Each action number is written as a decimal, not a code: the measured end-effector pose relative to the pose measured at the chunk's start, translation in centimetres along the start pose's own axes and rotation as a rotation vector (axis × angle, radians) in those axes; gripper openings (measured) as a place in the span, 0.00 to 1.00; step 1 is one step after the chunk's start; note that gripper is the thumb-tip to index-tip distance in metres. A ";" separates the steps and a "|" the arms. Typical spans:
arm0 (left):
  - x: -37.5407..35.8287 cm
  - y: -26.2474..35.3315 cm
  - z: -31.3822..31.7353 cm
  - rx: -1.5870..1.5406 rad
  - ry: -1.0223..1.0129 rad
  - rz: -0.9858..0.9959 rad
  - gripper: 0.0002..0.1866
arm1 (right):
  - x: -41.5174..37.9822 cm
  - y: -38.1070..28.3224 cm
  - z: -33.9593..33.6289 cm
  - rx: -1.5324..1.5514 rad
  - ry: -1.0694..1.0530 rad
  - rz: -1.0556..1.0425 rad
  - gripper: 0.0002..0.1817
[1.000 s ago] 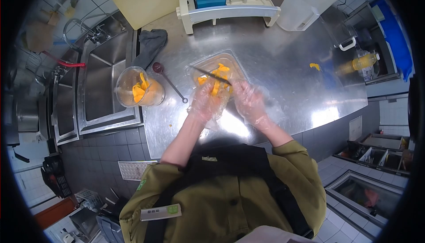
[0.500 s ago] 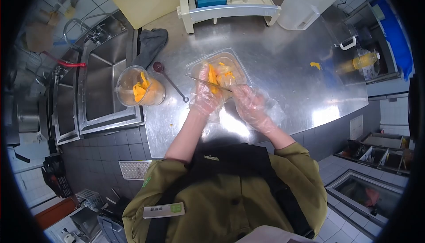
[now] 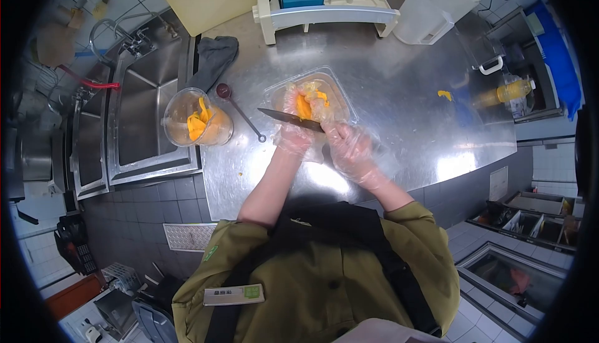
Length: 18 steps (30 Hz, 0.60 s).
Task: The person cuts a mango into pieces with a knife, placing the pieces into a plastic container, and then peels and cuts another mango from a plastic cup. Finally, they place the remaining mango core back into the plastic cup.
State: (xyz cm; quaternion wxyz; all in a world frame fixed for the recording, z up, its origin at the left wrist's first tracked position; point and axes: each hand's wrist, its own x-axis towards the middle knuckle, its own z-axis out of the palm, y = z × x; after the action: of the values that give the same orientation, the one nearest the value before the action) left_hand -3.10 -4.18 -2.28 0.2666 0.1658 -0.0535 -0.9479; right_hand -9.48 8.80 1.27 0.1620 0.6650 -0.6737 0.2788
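My right hand (image 3: pixel 348 146), in a clear plastic glove, is closed around the handle of a knife (image 3: pixel 288 117). The dark blade points left and lies across the front of my left hand (image 3: pixel 294 136). That hand, gloved as well, is wrapped round a piece of orange-yellow fruit (image 3: pixel 304 107) that looks like mango. Both hands are over the near side of a clear rectangular plastic container (image 3: pixel 345 101). More orange pieces show at its far side, partly hidden by glove film.
To the left stands a clear round tub (image 3: pixel 218 134) with orange pieces. A long-handled measuring spoon (image 3: pixel 243 113) and a grey cloth (image 3: pixel 215 56) lie nearby. Beyond are a sink (image 3: pixel 146 118), a cream rack (image 3: pixel 331 15) and a clear jug (image 3: pixel 424 15). One orange scrap (image 3: pixel 444 95) lies at right.
The knife blade has turned its flat side more into view and sits slightly nearer to me. My left fingers have curled further around the fruit.
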 end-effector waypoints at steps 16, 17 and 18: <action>0.7 -0.6 -2.1 -0.092 -0.036 0.186 0.13 | -0.9 0.3 2.6 0.081 0.071 0.128 0.24; 0.9 -0.5 -2.5 -0.054 -0.091 0.218 0.13 | -0.8 0.1 2.2 0.087 0.114 0.116 0.23; 0.9 -0.5 -2.7 -0.015 -0.143 0.248 0.13 | -0.7 0.0 1.8 0.092 0.155 0.107 0.23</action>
State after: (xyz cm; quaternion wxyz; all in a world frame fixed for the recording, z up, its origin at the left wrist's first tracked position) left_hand -3.16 -4.30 -5.16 0.3784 0.0877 -0.0854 -0.9175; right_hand -9.16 8.31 -0.59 0.1679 0.6111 -0.6802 0.3684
